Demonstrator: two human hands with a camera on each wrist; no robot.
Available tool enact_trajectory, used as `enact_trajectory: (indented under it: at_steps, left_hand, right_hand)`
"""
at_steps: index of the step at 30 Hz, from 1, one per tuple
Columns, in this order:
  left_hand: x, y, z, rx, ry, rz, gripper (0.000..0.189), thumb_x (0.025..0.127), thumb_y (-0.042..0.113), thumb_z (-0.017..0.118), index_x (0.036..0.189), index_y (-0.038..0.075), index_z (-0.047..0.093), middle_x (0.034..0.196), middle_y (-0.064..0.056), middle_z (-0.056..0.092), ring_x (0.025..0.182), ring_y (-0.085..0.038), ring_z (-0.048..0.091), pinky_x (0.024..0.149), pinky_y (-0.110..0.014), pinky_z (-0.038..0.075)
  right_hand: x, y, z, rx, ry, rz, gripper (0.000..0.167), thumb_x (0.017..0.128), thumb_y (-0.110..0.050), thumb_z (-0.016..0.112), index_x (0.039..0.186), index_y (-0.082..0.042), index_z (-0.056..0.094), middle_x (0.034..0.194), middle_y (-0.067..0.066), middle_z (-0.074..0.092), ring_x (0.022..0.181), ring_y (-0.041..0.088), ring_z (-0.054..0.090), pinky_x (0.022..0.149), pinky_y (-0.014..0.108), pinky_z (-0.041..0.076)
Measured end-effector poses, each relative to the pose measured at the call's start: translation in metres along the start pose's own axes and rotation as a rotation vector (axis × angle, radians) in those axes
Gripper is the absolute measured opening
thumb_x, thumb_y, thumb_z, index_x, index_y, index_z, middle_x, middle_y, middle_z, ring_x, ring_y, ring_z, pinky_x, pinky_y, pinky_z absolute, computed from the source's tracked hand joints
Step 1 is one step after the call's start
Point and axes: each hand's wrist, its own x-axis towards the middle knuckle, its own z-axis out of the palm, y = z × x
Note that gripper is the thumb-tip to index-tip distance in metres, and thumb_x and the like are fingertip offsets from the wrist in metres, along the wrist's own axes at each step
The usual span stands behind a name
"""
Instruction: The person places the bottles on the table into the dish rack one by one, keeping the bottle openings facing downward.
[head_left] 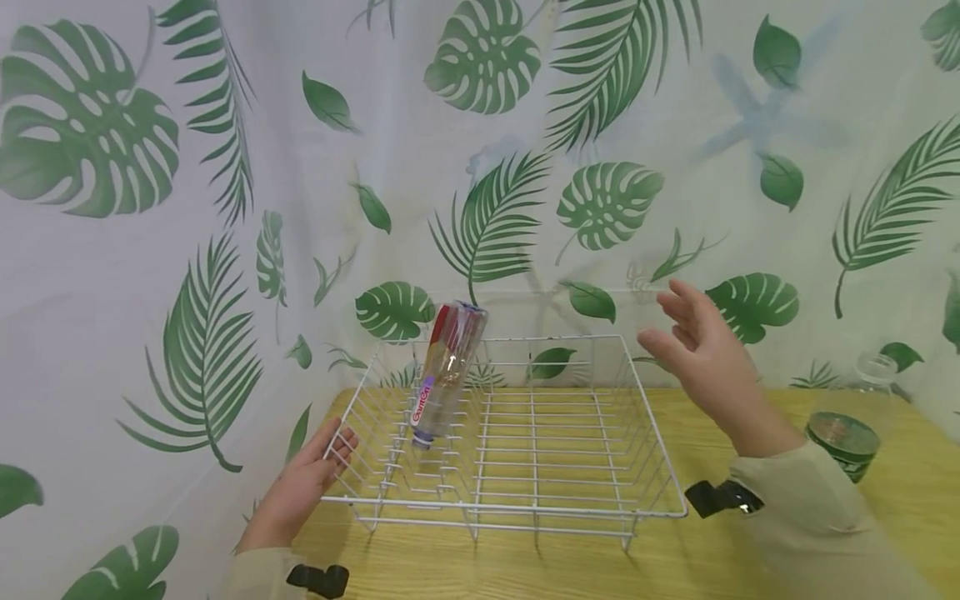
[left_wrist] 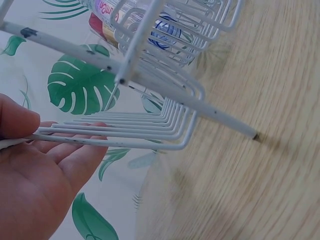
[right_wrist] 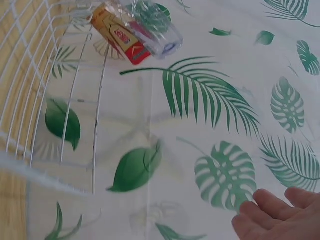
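Yellow wood-grain tabletop (head_left: 420,571) spreads nearest the person, whose beige sleeves (head_left: 817,508) reach in from both sides. Close on the left, the left hand (head_left: 303,479) holds the side of a white wire dish rack (head_left: 536,508), thumb over one wire and fingers beneath. Within the rack, on its left half, a clear plastic bottle with a red-and-gold label (head_left: 447,367) leans neck-down, its blue cap lowest. Near the rack's far right corner, the right hand (head_left: 701,362) hangs in the air, fingers loosely spread and holding nothing. Beyond the right forearm, a clear bottle with a green band (head_left: 855,446) stands on the tabletop. By my reading, one bottle is already racked and the other remains outside; how much more is left, I cannot tell. Farthest back hangs a white leaf-printed backdrop (head_left: 420,150).
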Motion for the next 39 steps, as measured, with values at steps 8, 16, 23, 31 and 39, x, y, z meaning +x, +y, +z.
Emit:
enact_trajectory:
  at_steps: [8, 16, 23, 31, 39]
  left_hand:
    - [-0.001, 0.0, -0.001, 0.002, -0.002, 0.002, 0.067, 0.101, -0.004, 0.023, 0.163, 0.006, 0.0, 0.165, -0.022, 0.017, 0.15, -0.035, 0.02, 0.12, -0.046, 0.021]
    - [0.003, -0.004, -0.002, 0.002, -0.003, 0.003, 0.065, 0.104, -0.002, 0.025, 0.163, 0.007, 0.001, 0.165, -0.022, 0.018, 0.15, -0.034, 0.021, 0.12, -0.045, 0.022]
    - [0.002, -0.003, -0.002, 0.013, 0.011, 0.007, 0.068, 0.1, -0.004, 0.026, 0.163, 0.007, 0.003, 0.164, -0.022, 0.02, 0.15, -0.036, 0.023, 0.12, -0.048, 0.021]
    - [0.003, -0.006, -0.002, 0.004, 0.016, 0.004, 0.066, 0.102, -0.003, 0.026, 0.163, 0.006, 0.003, 0.164, -0.022, 0.021, 0.149, -0.036, 0.023, 0.12, -0.047, 0.021]
    - [0.005, -0.007, -0.002, 0.003, 0.034, -0.003, 0.066, 0.102, -0.002, 0.028, 0.163, 0.008, 0.003, 0.164, -0.02, 0.022, 0.149, -0.032, 0.026, 0.119, -0.045, 0.022]
  right_hand:
    - [-0.035, 0.011, -0.036, -0.123, 0.056, 0.02, 0.085, 0.102, -0.041, 0.06, 0.165, -0.022, 0.005, 0.168, 0.01, 0.011, 0.152, 0.042, 0.004, 0.107, 0.079, 0.012]
    - [-0.063, 0.023, -0.066, -0.305, 0.255, 0.019, 0.086, 0.103, -0.029, 0.059, 0.163, -0.008, 0.002, 0.167, 0.022, 0.003, 0.149, 0.051, -0.001, 0.109, 0.078, 0.002]
    - [-0.079, 0.055, -0.088, -0.377, 0.41, 0.116, 0.086, 0.101, -0.028, 0.062, 0.162, -0.003, 0.007, 0.166, 0.025, 0.006, 0.149, 0.052, 0.002, 0.112, 0.074, 0.005]
    - [-0.093, 0.098, -0.095, -0.295, 0.48, 0.179, 0.093, 0.099, -0.031, 0.066, 0.163, -0.006, 0.004, 0.166, 0.023, 0.003, 0.152, 0.04, 0.002, 0.121, 0.054, 0.004]
    - [-0.097, 0.136, -0.098, -0.104, 0.542, 0.236, 0.09, 0.101, -0.024, 0.062, 0.163, -0.021, -0.003, 0.169, 0.007, 0.0, 0.154, 0.016, 0.0, 0.121, 0.032, -0.001]
